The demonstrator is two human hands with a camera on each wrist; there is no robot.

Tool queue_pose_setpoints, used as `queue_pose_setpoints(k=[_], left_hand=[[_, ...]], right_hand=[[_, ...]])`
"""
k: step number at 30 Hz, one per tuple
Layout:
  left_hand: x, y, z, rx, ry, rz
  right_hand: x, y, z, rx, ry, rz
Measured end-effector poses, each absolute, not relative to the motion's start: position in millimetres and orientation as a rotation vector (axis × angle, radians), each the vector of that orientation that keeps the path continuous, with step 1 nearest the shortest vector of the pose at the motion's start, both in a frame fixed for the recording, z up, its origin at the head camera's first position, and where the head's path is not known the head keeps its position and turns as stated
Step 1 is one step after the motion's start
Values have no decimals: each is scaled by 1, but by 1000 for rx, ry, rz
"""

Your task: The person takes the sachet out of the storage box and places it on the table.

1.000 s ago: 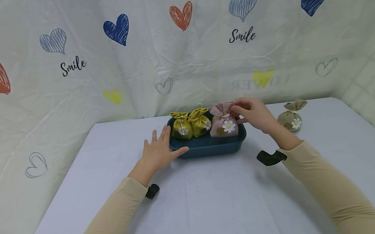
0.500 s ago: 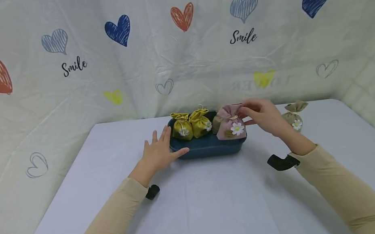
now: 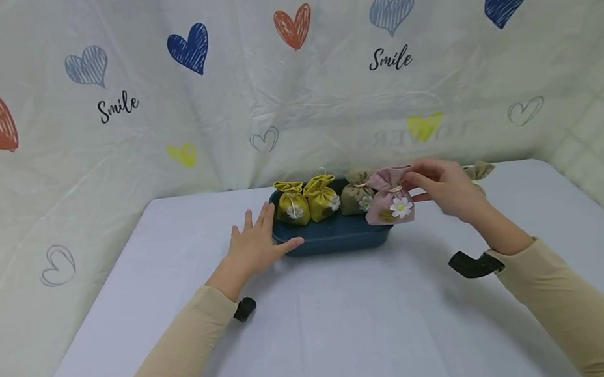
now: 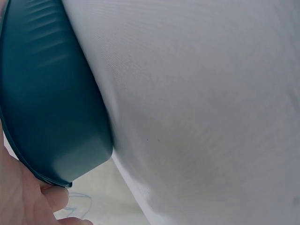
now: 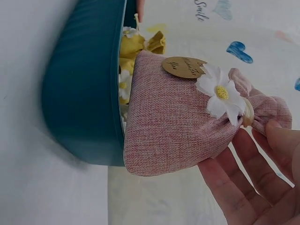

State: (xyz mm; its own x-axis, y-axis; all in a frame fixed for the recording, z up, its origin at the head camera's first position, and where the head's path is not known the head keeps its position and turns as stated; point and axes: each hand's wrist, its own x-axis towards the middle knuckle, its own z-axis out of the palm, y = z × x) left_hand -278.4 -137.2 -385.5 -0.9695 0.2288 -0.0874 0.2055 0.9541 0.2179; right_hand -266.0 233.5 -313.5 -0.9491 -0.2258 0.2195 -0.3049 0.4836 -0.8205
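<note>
White table (image 3: pixel 326 343), pale backdrop (image 3: pixel 335 97) behind it, printed hearts (image 3: pixel 189 49) (red, blue, yellow), black "Smile" lettering (image 3: pixel 118 105).

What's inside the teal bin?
Two yellow pouches and a beige pouch are visible inside the teal bin. In the head view, the pink pouch in the right hand partly covers the bin's right end; what lies behind can't be seen.

The left hand (image 4: pixel 22 199) touches the left end of the tub (image 4: pixel 54 103) (deep teal), standing on the white table (image 4: pixel 201 112).
</note>
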Motion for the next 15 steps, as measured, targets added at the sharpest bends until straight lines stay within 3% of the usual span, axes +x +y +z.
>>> queue_pose_setpoints(k=[15], left_hand=[[-278,-136,-384,327,2994,323]], right_hand=[[-258,252,-317,438,-2579,1478]])
